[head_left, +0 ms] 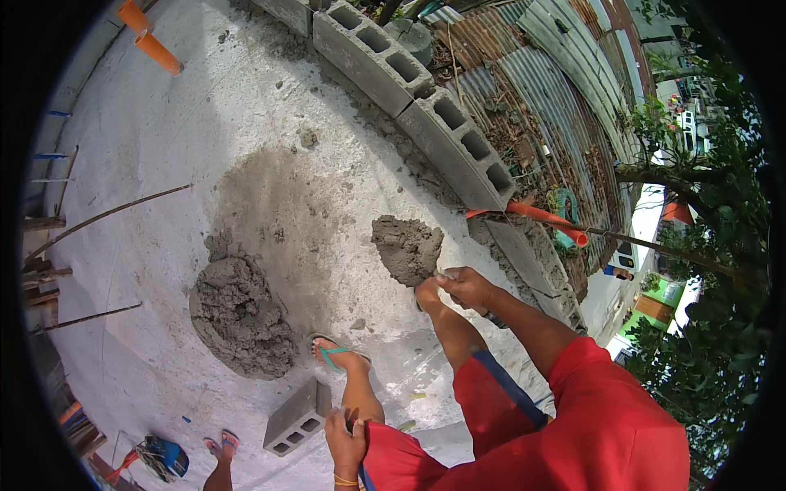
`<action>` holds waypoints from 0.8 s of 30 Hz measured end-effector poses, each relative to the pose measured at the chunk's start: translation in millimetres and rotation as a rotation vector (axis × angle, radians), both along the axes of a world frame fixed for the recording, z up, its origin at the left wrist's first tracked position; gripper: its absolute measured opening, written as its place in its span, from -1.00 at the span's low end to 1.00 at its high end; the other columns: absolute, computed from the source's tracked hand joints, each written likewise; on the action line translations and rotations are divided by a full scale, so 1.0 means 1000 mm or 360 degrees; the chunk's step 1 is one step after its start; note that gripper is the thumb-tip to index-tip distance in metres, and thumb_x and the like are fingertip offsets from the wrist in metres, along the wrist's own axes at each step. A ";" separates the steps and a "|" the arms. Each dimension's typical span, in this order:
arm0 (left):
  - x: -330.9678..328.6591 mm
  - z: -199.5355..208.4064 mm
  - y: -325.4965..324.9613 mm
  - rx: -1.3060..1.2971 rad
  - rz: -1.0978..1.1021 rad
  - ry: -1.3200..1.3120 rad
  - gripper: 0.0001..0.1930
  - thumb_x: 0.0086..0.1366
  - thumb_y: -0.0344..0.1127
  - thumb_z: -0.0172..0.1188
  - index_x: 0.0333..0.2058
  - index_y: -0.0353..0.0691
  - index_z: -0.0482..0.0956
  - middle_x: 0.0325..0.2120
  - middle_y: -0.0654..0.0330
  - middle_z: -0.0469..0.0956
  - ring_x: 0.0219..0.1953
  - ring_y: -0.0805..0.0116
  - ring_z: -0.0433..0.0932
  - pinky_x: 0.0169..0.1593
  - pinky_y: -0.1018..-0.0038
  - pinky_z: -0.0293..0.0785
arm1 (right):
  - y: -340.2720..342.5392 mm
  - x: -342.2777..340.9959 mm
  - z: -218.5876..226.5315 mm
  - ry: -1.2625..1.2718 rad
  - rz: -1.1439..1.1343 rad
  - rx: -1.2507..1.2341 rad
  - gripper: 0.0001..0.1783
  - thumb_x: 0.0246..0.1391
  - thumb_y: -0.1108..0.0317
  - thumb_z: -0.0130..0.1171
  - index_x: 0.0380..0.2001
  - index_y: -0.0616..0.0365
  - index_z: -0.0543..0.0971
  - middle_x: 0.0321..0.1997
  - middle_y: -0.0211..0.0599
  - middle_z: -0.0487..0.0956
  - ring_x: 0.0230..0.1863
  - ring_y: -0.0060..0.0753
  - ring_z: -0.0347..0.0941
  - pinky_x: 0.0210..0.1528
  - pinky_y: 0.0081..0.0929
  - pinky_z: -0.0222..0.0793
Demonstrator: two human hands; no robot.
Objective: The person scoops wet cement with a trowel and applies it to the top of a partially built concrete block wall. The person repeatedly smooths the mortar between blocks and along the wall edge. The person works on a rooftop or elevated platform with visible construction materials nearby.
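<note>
Hands: apart | Right hand: closed round the hidden handle of what is likely a trowel | Mortar load: 1 wet clump, centre frame | Left hand: lower centre; cannot tell whether it grips anything | Handling: best kept level, wrist steady

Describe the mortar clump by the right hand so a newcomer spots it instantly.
Find the diagonal row of hollow grey blocks. Below it, the right hand extends from a red sleeve, with the dark mortar clump just past it. It is clearly smaller than the mortar heap to its left.
</note>
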State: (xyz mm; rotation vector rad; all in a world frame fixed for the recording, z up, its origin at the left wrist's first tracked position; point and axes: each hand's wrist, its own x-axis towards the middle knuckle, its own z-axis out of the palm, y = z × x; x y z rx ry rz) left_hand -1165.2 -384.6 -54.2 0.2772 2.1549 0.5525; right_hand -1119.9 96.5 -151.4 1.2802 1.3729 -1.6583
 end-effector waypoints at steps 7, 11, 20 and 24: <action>0.056 0.003 0.059 -0.0283 0.0024 -0.0014 -0.36 0.16 -0.11 0.46 0.16 -0.33 0.53 0.25 -0.29 0.40 0.31 -0.27 0.36 0.37 0.04 0.31 | 0.175 -0.010 0.014 -0.0013 -0.0291 0.0331 -0.43 0.38 -0.27 0.09 -0.44 0.00 0.39 -0.64 -0.47 0.33 -0.69 -0.55 0.25 -0.68 -0.41 0.18; 0.066 -0.015 0.087 -0.0485 -0.0043 -0.0083 -0.35 0.16 -0.03 0.45 0.14 -0.30 0.57 0.26 -0.24 0.40 0.32 -0.22 0.36 0.37 0.08 0.33 | 0.246 -0.043 0.011 -0.0098 -0.0234 0.0593 -0.25 0.32 -0.35 0.12 0.02 0.23 0.60 -0.58 -0.34 0.51 -0.55 -0.35 0.48 -0.51 -0.28 0.35; 0.087 -0.024 0.111 -0.0603 -0.0080 -0.0152 -0.39 0.21 -0.04 0.40 0.14 -0.28 0.56 0.17 -0.08 0.48 0.24 -0.12 0.44 0.31 0.15 0.40 | 0.255 -0.053 -0.024 -0.0146 0.0594 0.1636 -0.37 0.33 -0.08 0.12 0.12 0.33 0.55 -0.01 0.32 0.66 0.08 0.39 0.58 0.13 0.10 0.50; 0.091 -0.025 0.115 -0.0707 -0.0067 -0.0200 -0.40 0.21 -0.02 0.39 0.14 -0.25 0.57 0.17 -0.06 0.49 0.25 -0.10 0.44 0.31 0.15 0.40 | 0.212 -0.010 -0.030 -0.0291 0.0583 0.1470 -0.39 0.32 0.07 0.16 0.22 0.37 0.45 -0.01 0.35 0.64 0.05 0.39 0.60 0.13 0.06 0.52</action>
